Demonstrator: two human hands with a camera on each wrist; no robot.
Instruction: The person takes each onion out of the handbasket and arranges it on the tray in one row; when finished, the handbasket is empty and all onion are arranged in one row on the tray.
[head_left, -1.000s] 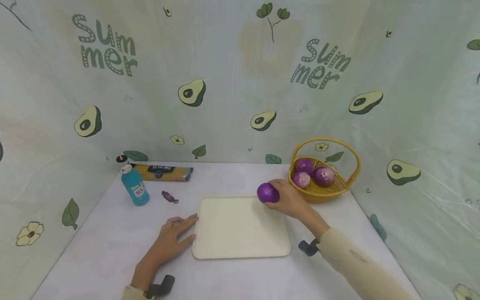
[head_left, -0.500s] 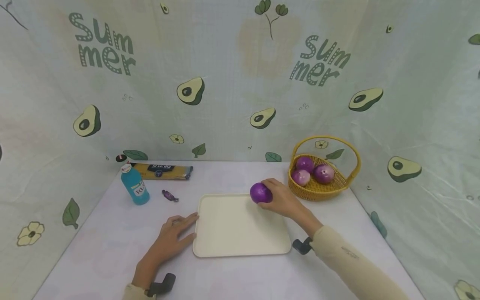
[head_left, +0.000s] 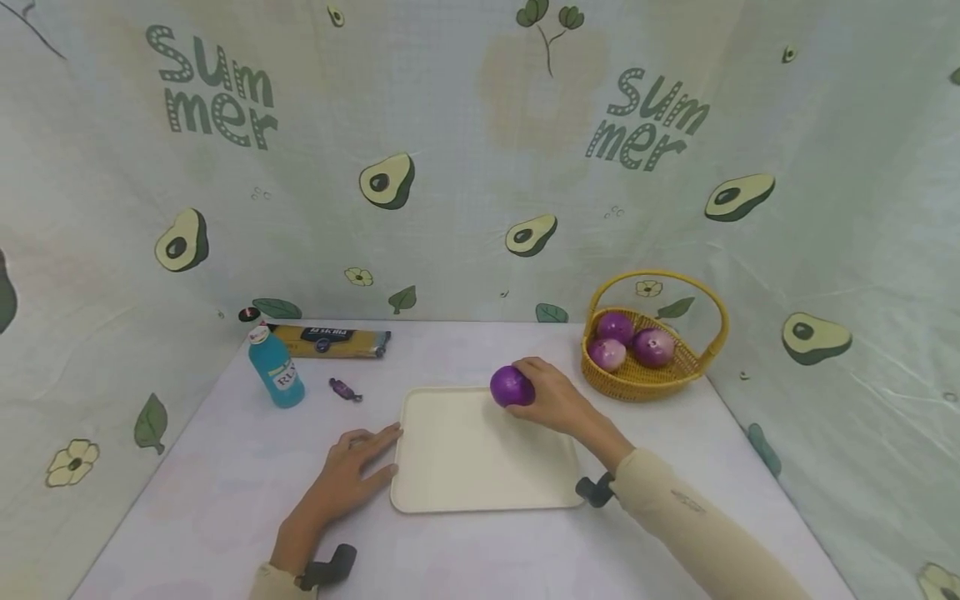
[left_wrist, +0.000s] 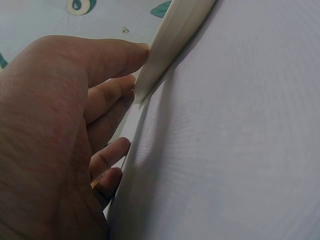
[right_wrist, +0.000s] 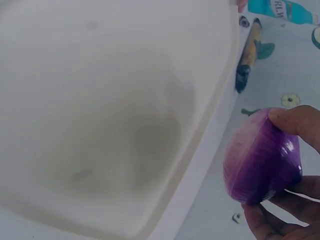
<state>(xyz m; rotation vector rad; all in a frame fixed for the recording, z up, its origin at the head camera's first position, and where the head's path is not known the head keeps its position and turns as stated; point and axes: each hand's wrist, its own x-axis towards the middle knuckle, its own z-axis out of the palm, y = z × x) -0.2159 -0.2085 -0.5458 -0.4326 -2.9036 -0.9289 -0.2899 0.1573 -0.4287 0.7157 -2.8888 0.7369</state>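
Observation:
My right hand [head_left: 551, 396] grips a purple onion [head_left: 512, 386] above the far right part of a cream tray [head_left: 480, 467]. In the right wrist view, thumb and fingers wrap the onion [right_wrist: 262, 157] from one side, and a shadow falls on the tray's floor. My left hand [head_left: 345, 475] touches the tray's left edge with its fingertips. The left wrist view shows the thumb and fingers of that hand [left_wrist: 65, 110] fairly straight against the tray's outer wall [left_wrist: 170, 45].
At the back right stands a yellow wicker basket [head_left: 637, 390] with several onions in it. A blue bottle [head_left: 276, 367], a yellow packet [head_left: 337, 342] and a small purple wrapped candy [head_left: 345, 389] lie at the back left. A printed cloth hangs behind the table.
My right hand has carried the onion a little to the left, farther over the tray. The left hand stays at the tray's left edge.

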